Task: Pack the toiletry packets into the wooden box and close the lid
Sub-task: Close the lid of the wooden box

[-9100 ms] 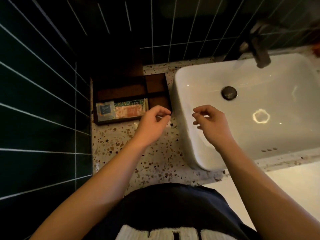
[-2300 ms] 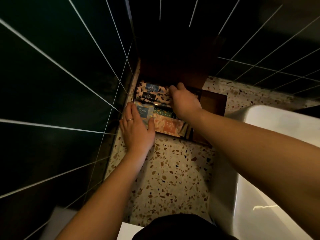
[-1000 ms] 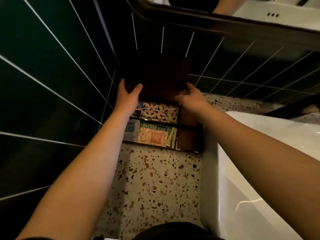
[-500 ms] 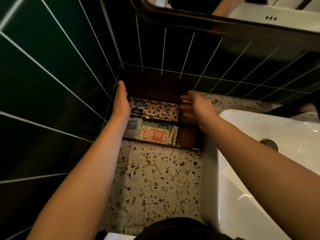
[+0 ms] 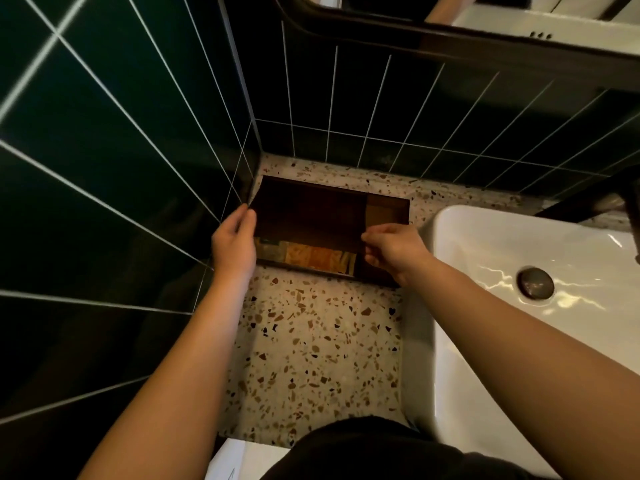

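Observation:
The dark wooden box sits in the corner of the terrazzo counter. Its dark lid is tilted down over the back of the box and covers most of the left part. My left hand grips the lid's left edge. My right hand pinches the lid's right front corner. Below the lid's front edge a row of toiletry packets still shows, orange and yellow patterned ones and a grey-blue one at the left. The packets at the back are hidden under the lid.
Green tiled walls close in at the left and back. A white sink basin with a round drain plug stands right of the box. The speckled counter stretches toward me. A mirror's dark frame runs along the top.
The lid has swung down from upright against the back wall to lie low over the box, hiding the back row of packets. Both hands came down and toward me with it.

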`<action>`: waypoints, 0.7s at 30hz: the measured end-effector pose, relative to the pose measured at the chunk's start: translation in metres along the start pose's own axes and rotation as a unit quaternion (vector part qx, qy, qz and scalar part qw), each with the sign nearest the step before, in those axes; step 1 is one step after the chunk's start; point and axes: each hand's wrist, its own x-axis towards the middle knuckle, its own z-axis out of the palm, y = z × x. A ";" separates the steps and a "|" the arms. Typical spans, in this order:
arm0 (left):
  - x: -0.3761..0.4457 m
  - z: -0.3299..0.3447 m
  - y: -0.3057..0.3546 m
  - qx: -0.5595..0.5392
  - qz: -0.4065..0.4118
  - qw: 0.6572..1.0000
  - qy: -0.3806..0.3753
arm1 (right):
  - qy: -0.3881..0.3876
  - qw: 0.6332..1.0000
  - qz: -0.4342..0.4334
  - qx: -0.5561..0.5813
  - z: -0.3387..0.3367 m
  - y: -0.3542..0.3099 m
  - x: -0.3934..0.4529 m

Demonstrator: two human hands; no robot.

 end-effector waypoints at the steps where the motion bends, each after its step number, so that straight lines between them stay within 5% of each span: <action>1: 0.000 0.000 -0.004 0.031 0.004 0.999 0.003 | 0.003 1.000 0.005 -0.013 0.001 0.005 0.002; 13: 0.002 0.004 -0.040 0.312 0.048 0.949 -0.019 | 0.011 0.988 -0.012 -0.151 0.010 0.034 0.012; 21: 0.003 0.002 -0.055 0.427 0.088 0.899 -0.031 | -0.001 0.995 -0.008 -0.103 0.008 0.028 0.005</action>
